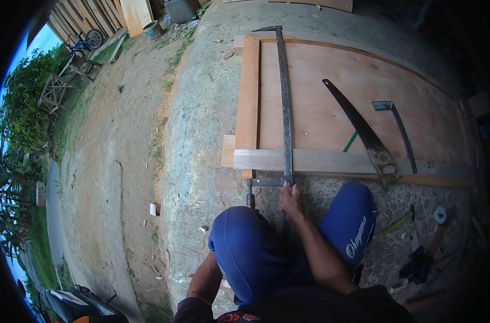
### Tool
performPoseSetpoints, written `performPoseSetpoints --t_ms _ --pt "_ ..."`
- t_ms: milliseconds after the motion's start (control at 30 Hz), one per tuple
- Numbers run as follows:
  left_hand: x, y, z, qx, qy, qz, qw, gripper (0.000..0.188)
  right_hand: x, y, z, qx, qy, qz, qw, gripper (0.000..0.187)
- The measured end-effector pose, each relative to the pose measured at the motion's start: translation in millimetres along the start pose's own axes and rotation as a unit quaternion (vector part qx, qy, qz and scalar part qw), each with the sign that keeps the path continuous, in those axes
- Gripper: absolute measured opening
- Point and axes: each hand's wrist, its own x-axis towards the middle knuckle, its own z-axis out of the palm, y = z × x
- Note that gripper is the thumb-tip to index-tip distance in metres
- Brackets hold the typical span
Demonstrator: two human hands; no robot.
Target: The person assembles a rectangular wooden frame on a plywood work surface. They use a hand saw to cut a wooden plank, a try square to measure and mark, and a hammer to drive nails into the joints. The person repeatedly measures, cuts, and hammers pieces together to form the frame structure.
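Observation:
A long dark metal bar clamp [286, 102] lies across the left end of a wooden panel [315, 70] with a raised frame. Its fixed jaw reaches over the far edge; the sliding jaw and screw handle [250, 200] stand at the near side, by a small wood block [248, 174]. My right hand [291, 199] is closed around the clamp's bar, just below the sliding jaw. The left forearm [204, 280] goes down beside my left knee [242, 253], which hides the left hand and its fingers.
A handsaw [363, 129], a metal try square [398, 129] and a green pencil-like stick [350, 141] lie on the panel. A green-handled hammer-like tool [400, 222] and a dark power tool [417, 264] rest on the concrete at right. Wood scraps [203, 229] dot the floor.

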Motion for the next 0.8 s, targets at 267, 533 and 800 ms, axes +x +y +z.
performPoseSetpoints --t_ms 267,533,800 --pt "1.3 0.8 1.1 -0.01 0.011 0.007 1.0 0.046 -2.4 -4.1 2.5 0.001 -0.01 0.009 1.0 0.03" --pt "-7.7 1.6 -7.1 -0.079 -0.047 -0.032 0.995 0.046 -2.3 -5.8 0.6 0.004 -0.016 0.009 1.0 0.031" --pt "0.2 1.6 -7.6 -0.19 -0.119 -0.056 0.973 0.045 -3.1 -7.0 1.9 -0.001 -0.008 0.018 1.0 0.03"
